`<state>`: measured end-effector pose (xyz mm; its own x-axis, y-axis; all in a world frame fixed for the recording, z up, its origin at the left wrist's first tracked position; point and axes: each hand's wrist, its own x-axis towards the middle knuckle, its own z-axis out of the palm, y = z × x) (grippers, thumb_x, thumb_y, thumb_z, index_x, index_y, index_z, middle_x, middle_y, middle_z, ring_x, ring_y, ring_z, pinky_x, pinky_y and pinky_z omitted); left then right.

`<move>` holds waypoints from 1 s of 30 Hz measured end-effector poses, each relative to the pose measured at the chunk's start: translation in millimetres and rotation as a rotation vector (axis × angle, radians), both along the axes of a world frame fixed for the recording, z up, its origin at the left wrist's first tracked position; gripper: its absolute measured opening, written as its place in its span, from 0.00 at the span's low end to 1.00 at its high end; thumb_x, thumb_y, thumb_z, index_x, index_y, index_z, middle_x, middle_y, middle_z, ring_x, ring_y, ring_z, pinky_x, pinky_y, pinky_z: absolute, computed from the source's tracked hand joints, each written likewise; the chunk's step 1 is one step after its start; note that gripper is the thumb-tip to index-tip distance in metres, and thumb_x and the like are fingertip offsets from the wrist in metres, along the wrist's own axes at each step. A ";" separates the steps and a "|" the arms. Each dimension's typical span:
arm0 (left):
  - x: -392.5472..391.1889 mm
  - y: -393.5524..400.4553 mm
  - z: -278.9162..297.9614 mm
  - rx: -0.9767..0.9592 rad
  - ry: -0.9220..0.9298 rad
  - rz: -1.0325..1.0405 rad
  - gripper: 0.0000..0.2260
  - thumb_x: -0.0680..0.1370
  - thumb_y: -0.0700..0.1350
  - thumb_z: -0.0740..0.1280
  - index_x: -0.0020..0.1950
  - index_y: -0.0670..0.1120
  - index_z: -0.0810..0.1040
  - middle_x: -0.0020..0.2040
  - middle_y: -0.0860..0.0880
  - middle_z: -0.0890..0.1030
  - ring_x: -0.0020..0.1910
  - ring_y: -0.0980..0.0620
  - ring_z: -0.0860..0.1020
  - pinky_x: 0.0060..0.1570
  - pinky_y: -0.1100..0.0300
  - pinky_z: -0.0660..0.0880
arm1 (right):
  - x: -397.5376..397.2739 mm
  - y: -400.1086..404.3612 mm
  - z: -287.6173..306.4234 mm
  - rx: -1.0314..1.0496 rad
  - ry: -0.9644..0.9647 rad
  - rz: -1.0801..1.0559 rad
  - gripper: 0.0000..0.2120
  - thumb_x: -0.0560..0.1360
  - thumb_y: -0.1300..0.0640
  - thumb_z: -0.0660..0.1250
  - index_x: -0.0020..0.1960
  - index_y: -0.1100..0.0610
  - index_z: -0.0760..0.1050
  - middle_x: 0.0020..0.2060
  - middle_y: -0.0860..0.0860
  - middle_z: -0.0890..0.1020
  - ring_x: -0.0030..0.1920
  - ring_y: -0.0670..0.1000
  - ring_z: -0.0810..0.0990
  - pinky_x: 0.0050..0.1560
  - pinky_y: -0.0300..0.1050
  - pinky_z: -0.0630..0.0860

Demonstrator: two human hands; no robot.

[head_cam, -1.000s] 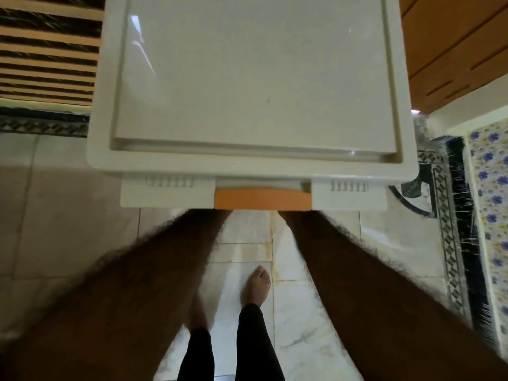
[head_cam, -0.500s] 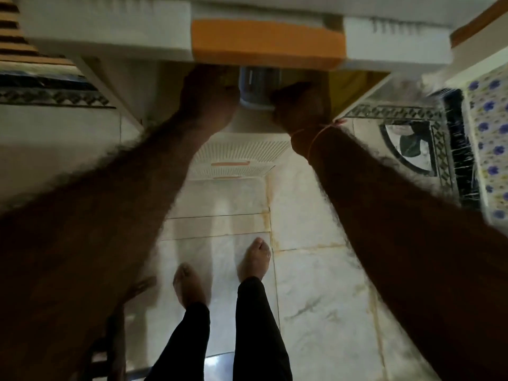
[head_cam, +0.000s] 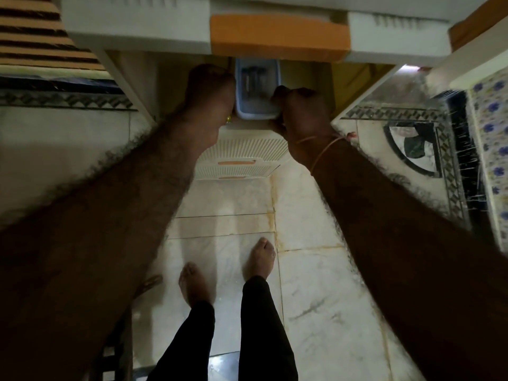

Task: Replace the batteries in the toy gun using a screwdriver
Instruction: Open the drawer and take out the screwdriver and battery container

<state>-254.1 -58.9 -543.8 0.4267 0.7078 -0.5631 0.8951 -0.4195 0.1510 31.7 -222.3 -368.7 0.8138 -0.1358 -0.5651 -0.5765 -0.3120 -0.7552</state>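
From the head camera I see my left hand (head_cam: 210,90) and right hand (head_cam: 301,112) curled around the two sides of a small pale blue tub (head_cam: 257,90), gripping it beneath the orange handle (head_cam: 279,38) of a white drawer unit (head_cam: 132,28). Dark items lie inside the tub; I cannot tell what they are. No toy gun or screwdriver is recognisable.

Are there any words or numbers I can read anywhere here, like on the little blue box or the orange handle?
None: no word, number or sign can be read.
Small blue box, gripped by the left hand and right hand: dark things inside, too dim and blurred to show any writing.
Orange handle: plain.
White drawer unit: only ribs and orange slots.
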 end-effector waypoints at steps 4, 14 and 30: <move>35.9 15.3 24.9 -0.128 -0.085 0.330 0.20 0.84 0.53 0.45 0.66 0.49 0.72 0.60 0.42 0.79 0.58 0.40 0.77 0.59 0.43 0.76 | 98.5 86.6 270.0 0.419 0.028 -0.088 0.07 0.75 0.60 0.64 0.38 0.55 0.71 0.39 0.53 0.73 0.46 0.55 0.75 0.40 0.45 0.76; 276.1 28.8 508.4 -0.744 -0.569 0.155 0.14 0.80 0.44 0.61 0.58 0.36 0.78 0.54 0.30 0.80 0.41 0.35 0.79 0.28 0.58 0.72 | -3.6 68.3 351.7 0.593 0.270 -0.108 0.13 0.72 0.69 0.54 0.47 0.57 0.74 0.41 0.55 0.78 0.41 0.54 0.77 0.39 0.45 0.75; 282.6 48.0 694.3 -0.599 -0.880 0.129 0.14 0.73 0.31 0.64 0.33 0.47 0.79 0.36 0.46 0.80 0.38 0.48 0.77 0.41 0.55 0.74 | 28.0 64.7 515.4 0.486 -0.089 -0.029 0.07 0.75 0.66 0.62 0.45 0.61 0.79 0.45 0.59 0.81 0.44 0.56 0.80 0.40 0.46 0.78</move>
<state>28.5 -10.9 150.5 0.7936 0.4871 -0.3647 0.4035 0.0273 0.9146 59.7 -157.6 146.7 0.8617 0.1030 -0.4968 -0.5061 0.1039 -0.8562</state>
